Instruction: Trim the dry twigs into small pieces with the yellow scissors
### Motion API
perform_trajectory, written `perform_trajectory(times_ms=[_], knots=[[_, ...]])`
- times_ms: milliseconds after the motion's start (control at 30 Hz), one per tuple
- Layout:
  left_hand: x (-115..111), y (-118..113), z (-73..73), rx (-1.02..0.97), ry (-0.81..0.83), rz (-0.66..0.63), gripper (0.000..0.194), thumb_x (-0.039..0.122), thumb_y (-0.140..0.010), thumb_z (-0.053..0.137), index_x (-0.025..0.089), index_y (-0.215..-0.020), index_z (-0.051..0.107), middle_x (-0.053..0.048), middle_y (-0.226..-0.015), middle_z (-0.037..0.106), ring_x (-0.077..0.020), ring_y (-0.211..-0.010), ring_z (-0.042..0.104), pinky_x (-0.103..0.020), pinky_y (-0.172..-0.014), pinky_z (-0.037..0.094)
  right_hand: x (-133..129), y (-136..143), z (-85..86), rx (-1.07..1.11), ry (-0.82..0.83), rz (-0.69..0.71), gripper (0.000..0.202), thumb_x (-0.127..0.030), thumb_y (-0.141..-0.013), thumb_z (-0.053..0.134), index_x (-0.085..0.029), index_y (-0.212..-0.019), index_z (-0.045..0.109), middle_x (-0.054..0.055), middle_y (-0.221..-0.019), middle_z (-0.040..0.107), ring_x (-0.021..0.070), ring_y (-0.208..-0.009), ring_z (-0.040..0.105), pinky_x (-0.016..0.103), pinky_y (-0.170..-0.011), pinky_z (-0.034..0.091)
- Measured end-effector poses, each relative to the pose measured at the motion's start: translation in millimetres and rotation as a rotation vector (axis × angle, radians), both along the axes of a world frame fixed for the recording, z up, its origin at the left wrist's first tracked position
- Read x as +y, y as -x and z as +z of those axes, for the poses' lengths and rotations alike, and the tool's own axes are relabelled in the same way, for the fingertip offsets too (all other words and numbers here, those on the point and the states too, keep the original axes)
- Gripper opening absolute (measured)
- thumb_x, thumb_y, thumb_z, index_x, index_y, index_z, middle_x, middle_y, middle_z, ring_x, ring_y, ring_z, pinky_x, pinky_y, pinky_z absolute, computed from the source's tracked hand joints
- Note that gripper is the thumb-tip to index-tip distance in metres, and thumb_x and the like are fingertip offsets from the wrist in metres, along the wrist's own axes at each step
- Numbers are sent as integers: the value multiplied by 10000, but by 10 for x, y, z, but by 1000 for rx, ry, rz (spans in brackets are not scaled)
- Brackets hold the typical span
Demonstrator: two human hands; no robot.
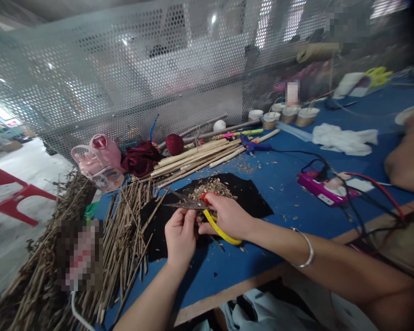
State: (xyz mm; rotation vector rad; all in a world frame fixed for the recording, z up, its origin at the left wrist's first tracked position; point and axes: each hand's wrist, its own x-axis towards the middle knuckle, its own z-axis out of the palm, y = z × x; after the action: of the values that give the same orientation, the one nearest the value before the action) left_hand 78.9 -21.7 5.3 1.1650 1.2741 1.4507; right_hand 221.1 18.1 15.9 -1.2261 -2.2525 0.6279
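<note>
My right hand [229, 215] is wrapped round a pair of scissors [186, 205]. The blades point left and stand apart, and a yellow handle loop and a bit of red show by the fingers. Right beside it, just under the blades, my left hand [180, 232] is closed in a pinch. What its fingers hold is hidden or too small to name. Beyond the hands, a heap of pale plant chips [216, 187] lies on a black cloth [255, 202]. Dry brown stalks [124, 243] are piled to the left of my hands, some reaching onto the cloth.
Pale peeled sticks [193, 156] lie behind the cloth, near a blue glue gun [251, 145]. A purple power strip [326, 189] with cables, white gloves [345, 138] and paper cups [307, 117] are to the right. A pink bottle [105, 151] stands left; a perforated metal screen [124, 78] rises behind.
</note>
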Motion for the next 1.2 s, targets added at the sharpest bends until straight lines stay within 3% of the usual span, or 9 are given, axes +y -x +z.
perform_trajectory(times_ms=[200,433,667,800,1033,1200], knots=[[-16,-20,-17,20,40,-99,271,395,-768,554,129,-803,593,-23,-696,597,-79,-507,496,-178,-428,441,21,-36,-6,51,25,-48,498,-587,-604,652,-204,-840,439,-1,-709,571,157,-631,539,226,-547,319],[-1,-50,-72,5,86,-94,263,394,-739,581,138,-782,624,-10,-633,583,-74,-460,458,-181,-395,416,45,-38,1,14,-58,-47,518,-592,-581,661,-204,-825,418,15,-767,546,158,-664,522,244,-576,349],[-10,-68,-72,-54,87,-102,242,391,-736,578,150,-732,595,3,-618,568,-85,-483,478,-191,-425,434,44,-20,-81,-30,-2,-62,510,-622,-590,637,-211,-798,419,-36,-627,513,122,-548,466,223,-510,299],[5,-43,-71,-37,62,-88,251,398,-757,550,151,-727,583,6,-607,560,-83,-476,466,-192,-431,426,87,-9,-4,-94,-14,-22,482,-629,-613,615,-208,-754,426,-36,-595,504,117,-524,457,221,-492,276],[71,43,-60,-59,-36,-42,268,394,-781,528,136,-750,594,-16,-623,588,-87,-471,472,-198,-455,400,208,99,267,-221,-89,62,571,-608,-559,667,-197,-904,474,27,-787,570,179,-718,549,252,-601,348],[88,60,-48,-37,-78,-4,256,373,-766,552,132,-737,631,-44,-689,633,-134,-626,562,-224,-590,449,192,130,161,-132,-120,76,532,-572,-570,682,-189,-863,458,34,-823,541,174,-746,513,271,-644,368]])
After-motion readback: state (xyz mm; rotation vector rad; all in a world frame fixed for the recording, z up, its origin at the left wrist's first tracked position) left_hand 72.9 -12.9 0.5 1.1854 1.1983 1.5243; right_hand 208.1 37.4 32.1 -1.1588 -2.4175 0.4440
